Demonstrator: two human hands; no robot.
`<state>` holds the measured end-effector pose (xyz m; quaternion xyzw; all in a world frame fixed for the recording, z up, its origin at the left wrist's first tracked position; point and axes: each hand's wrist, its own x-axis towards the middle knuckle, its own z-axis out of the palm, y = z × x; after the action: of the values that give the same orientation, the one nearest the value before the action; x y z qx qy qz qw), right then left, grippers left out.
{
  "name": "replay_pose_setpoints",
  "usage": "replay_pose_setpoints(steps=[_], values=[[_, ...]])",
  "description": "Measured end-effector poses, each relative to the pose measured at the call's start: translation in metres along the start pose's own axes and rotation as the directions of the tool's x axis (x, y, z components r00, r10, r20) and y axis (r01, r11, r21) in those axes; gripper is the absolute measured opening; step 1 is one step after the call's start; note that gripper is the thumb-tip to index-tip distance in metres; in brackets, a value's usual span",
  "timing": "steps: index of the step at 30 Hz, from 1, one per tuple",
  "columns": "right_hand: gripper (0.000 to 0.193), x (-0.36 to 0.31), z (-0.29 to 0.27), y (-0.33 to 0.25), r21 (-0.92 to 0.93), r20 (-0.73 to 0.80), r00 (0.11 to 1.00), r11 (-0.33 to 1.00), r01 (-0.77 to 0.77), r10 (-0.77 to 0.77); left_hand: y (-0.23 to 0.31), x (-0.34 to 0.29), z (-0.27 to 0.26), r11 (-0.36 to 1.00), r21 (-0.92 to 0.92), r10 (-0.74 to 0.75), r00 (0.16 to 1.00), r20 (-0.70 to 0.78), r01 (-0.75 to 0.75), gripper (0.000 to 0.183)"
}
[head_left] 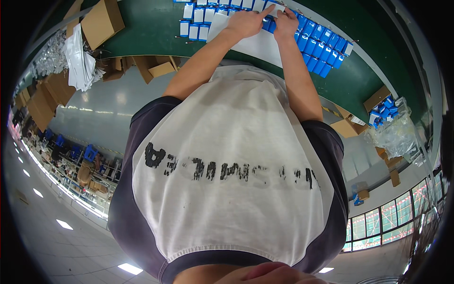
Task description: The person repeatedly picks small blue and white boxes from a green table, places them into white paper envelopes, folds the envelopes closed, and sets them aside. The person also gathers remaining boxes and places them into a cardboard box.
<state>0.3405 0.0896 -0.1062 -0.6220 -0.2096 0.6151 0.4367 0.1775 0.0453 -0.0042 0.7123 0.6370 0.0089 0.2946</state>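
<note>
Both my hands work at the far side of the green table, over rows of blue shrink-wrapped battery packs (314,45). My left hand (246,23) has its index finger stretched out, its tip on a white label (275,9). Close beside it, my right hand (286,24) has its fingers pinched at the right end of that label. What lies under the label is partly hidden by my fingers. Packs to the left carry white labels (198,15); most to the right show plain blue tops. A white sheet (257,46) lies below my hands, partly covered by my forearms.
The green table (146,35) curves across the top. An open cardboard box (102,22) and white plastic bags (79,59) are at the left. At the right, a carton holds loose blue packs (385,111) beside clear plastic bags (395,135). Thin wires stick out from some packs.
</note>
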Motion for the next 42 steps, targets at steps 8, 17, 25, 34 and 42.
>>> replay_pose_setpoints(steps=[8,17,25,34,42], values=[[0.029,-0.026,0.005,-0.025,-0.584,-0.125,0.955,0.798,0.148,-0.268,-0.003,0.009,0.023,1.0,-0.027,-0.006,1.0,0.025,0.006,0.069],[0.028,-0.06,-0.004,-0.071,-0.549,0.189,0.944,0.768,0.329,-0.27,0.011,0.0,0.014,0.999,0.045,-0.002,0.994,-0.109,0.007,0.066],[0.018,-0.074,-0.03,-0.087,-0.4,0.157,0.969,0.885,0.24,-0.191,0.009,-0.006,0.015,0.999,0.032,0.044,0.988,-0.145,-0.04,0.059],[0.024,-0.077,-0.017,-0.093,-0.65,0.225,0.96,0.709,0.273,-0.163,0.015,-0.014,0.018,0.99,-0.116,0.045,0.97,-0.237,-0.074,0.058],[0.024,-0.076,-0.025,-0.089,-0.616,0.245,0.961,0.746,0.254,-0.126,0.035,-0.025,0.019,0.945,-0.319,-0.124,0.982,-0.145,0.073,0.054]])
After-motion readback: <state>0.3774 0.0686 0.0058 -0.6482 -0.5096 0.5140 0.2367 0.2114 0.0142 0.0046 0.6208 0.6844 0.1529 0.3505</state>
